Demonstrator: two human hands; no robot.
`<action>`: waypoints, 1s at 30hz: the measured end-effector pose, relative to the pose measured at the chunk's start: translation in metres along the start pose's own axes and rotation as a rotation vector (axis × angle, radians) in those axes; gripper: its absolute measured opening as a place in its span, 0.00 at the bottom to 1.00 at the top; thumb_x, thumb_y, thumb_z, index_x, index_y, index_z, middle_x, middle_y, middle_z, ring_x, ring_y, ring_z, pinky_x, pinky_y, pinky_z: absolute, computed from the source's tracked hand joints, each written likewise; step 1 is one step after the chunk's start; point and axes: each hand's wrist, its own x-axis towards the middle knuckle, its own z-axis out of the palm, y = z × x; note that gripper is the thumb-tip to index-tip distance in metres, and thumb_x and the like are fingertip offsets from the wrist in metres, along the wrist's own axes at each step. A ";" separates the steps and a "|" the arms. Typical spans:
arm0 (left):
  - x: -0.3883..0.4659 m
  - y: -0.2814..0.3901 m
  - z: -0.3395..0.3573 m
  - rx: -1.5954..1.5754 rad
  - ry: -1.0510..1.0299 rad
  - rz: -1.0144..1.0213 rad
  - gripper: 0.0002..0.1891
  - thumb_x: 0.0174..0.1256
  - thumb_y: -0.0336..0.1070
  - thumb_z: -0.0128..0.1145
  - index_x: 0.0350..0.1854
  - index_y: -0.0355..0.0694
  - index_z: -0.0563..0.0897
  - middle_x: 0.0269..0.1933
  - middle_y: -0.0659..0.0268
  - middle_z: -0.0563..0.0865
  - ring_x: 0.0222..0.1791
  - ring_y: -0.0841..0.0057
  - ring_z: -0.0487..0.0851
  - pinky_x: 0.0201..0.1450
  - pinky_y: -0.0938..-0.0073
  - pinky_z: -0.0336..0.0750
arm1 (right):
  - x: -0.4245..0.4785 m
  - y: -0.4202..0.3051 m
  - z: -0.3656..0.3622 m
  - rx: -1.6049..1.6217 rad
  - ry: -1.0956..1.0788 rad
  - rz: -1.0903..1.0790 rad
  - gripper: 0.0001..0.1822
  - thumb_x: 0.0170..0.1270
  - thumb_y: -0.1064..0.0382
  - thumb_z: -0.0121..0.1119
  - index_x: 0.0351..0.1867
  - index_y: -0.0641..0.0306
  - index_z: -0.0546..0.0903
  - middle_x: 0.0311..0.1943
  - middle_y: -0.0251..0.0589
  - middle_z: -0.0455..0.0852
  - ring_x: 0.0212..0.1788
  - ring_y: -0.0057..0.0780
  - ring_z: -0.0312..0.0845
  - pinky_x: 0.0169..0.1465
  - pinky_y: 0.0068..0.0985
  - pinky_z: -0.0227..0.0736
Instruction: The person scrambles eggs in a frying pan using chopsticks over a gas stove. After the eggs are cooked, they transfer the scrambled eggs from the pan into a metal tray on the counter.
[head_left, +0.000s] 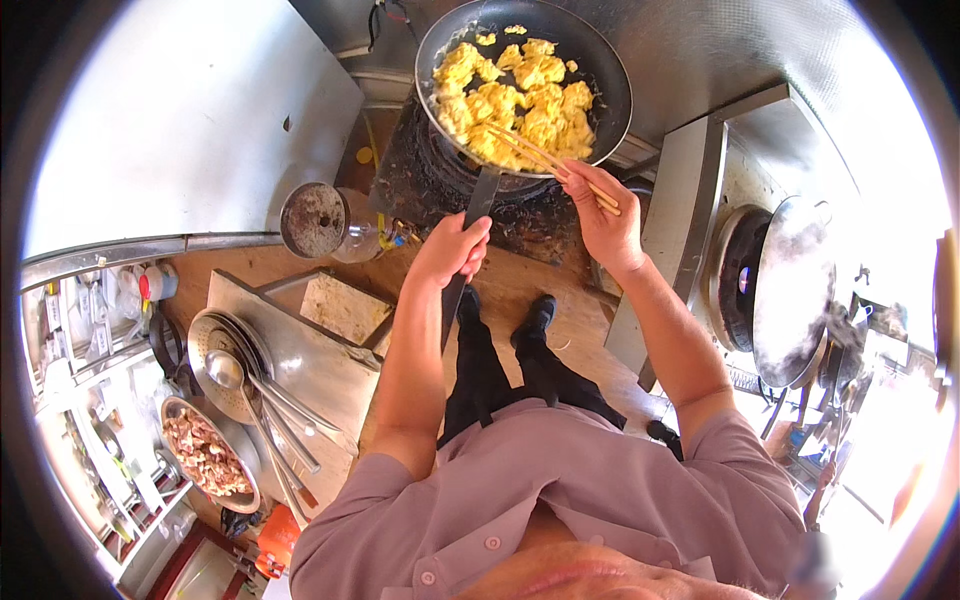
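My left hand (454, 251) is closed around the long dark handle of a frying pan (615, 97), which is over a blackened stove (540, 225). Yellow scrambled eggs (551, 112) lie in several clumps across the pan, with dark pan surface showing between them. In my right hand (607, 217) is a pair of wooden chopsticks (536, 154). Their tips touch the eggs near the side of the pan closest to me. Whether the pan rests fully on the burner, I cannot tell.
At left, a metal bowl of sliced meat (206, 454) stands beside ladles and strainers (225, 370) on a worktop (330, 375). A metal panel (180, 112) rises at upper left. A steaming wok (795, 289) is at right. An orange gas cylinder (279, 536) stands at lower left.
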 end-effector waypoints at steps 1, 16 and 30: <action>-0.002 0.001 -0.001 0.000 -0.004 0.010 0.16 0.78 0.43 0.51 0.29 0.42 0.70 0.16 0.74 0.68 0.10 0.84 0.64 0.15 0.76 0.62 | 0.006 -0.007 -0.001 -0.036 -0.016 -0.027 0.13 0.73 0.65 0.60 0.51 0.72 0.84 0.43 0.48 0.89 0.45 0.28 0.85 0.47 0.22 0.77; -0.072 -0.057 -0.007 -0.119 -0.017 -0.151 0.19 0.75 0.48 0.57 0.27 0.42 0.70 0.18 0.73 0.70 0.13 0.83 0.66 0.17 0.77 0.62 | 0.012 -0.028 -0.045 -0.305 -0.418 0.178 0.14 0.73 0.59 0.60 0.51 0.65 0.86 0.48 0.48 0.90 0.49 0.32 0.87 0.54 0.28 0.81; -0.042 -0.024 0.007 -0.057 -0.043 0.132 0.17 0.75 0.45 0.55 0.27 0.42 0.70 0.15 0.72 0.70 0.10 0.82 0.67 0.14 0.75 0.63 | 0.081 -0.044 -0.072 -0.518 -0.081 -0.196 0.12 0.71 0.63 0.61 0.50 0.66 0.85 0.43 0.47 0.89 0.42 0.39 0.87 0.46 0.29 0.80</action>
